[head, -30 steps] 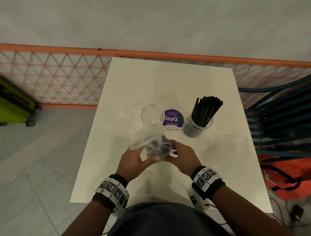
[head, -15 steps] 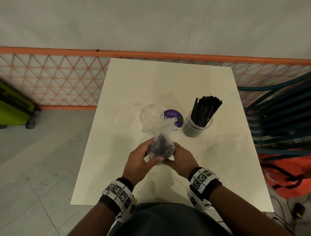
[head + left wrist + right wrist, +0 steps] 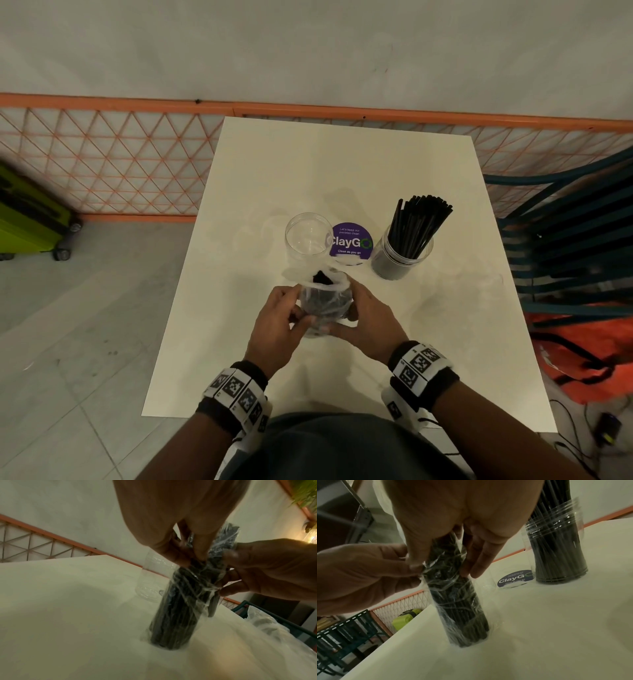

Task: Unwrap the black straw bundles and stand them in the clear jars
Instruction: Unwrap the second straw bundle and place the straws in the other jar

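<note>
Both hands had stood the film-wrapped black straw bundle (image 3: 323, 303) upright on the white table (image 3: 342, 171). Left hand (image 3: 277, 322) and right hand (image 3: 371, 320) pinched its wrap; unwrapping remained.

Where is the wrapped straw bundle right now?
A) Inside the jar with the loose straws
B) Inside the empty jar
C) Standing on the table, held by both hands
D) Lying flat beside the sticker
C: the bundle stands with its base on the table, both hands pinching its wrap; the empty jar holds nothing.
</note>
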`<state>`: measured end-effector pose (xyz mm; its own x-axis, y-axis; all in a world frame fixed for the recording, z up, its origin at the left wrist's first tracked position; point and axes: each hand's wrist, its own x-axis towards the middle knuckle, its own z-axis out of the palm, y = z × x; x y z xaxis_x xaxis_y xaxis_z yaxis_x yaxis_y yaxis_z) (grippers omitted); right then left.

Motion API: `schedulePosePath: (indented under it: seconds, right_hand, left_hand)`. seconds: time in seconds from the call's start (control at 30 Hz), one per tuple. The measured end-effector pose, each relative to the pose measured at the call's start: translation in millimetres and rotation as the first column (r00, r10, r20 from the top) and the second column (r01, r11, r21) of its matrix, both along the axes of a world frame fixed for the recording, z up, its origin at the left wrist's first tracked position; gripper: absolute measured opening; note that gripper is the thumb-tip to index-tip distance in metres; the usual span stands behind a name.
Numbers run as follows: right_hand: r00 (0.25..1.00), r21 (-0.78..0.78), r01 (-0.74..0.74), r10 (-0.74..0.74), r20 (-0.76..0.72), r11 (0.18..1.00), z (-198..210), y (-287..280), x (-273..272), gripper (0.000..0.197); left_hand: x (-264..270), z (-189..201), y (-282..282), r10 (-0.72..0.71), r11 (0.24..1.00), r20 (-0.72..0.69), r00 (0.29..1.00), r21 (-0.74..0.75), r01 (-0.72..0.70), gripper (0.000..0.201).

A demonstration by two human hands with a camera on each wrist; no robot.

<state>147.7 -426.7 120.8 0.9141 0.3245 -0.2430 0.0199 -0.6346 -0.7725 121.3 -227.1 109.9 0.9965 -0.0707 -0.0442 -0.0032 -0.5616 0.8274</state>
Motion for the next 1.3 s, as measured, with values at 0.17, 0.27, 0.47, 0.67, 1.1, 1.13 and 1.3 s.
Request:
schedulePosePath:
  seconds: [0.17, 0.27, 0.47, 0.67, 1.1, 1.13, 1.3]
  right_hand:
    - [0.997, -0.265, -0.067, 0.075, 0.018, 0.962, -2.9, 0.5, 1.5, 0.050]
    - [0.998, -0.218, -0.045, 0.054, 0.038, 0.975, -6.6, 1.1, 0.2, 0.052]
    - [0.998, 0.010, 0.061, -0.061, 0.005, 0.998, -2.2, -1.8, -7.2, 0.081]
    - [0.999, -0.208, -0.042, 0.049, 0.025, 0.977, -4.6, 3.8, -3.2, 0.053]
    - [1.000, -0.068, -0.018, 0.018, 0.005, 0.998, -7.4, 10.4, -2.8, 0.058]
    - [1.000, -0.036, -0.010, 0.010, -0.004, 0.999, -6.9, 10.8, -1.8, 0.063]
    - [1.000, 0.065, -0.002, 0.002, -0.011, 0.998, -7.0, 7.8, -2.1, 0.093]
  left_hand:
    - [-2.5, 0.9, 6.1, -0.057, 0.997, 0.003, 0.998, -0.050, 0.057, 0.070]
    - [-2.3, 5.0, 3.2, -0.040, 0.990, 0.011, 0.999, -0.133, 0.041, 0.057]
    - [-1.4, 3.7, 1.0, -0.012, 0.999, 0.016, 1.000, -0.052, 0.013, 0.032]
    - [-4.7, 10.3, 1.0, -0.066, 0.994, -0.037, 0.997, -0.087, 0.063, 0.080]
    - [-0.2, 1.8, 4.3, -0.131, 0.962, -0.051, 0.990, -0.246, 0.115, 0.081]
    - [-1.0, -1.2, 5.7, -0.142, 0.963, -0.028, 0.989, -0.233, 0.132, 0.075]
    - [-8.0, -14.3, 11.8, -0.160, 0.979, 0.053, 0.986, -0.119, 0.166, 0.052]
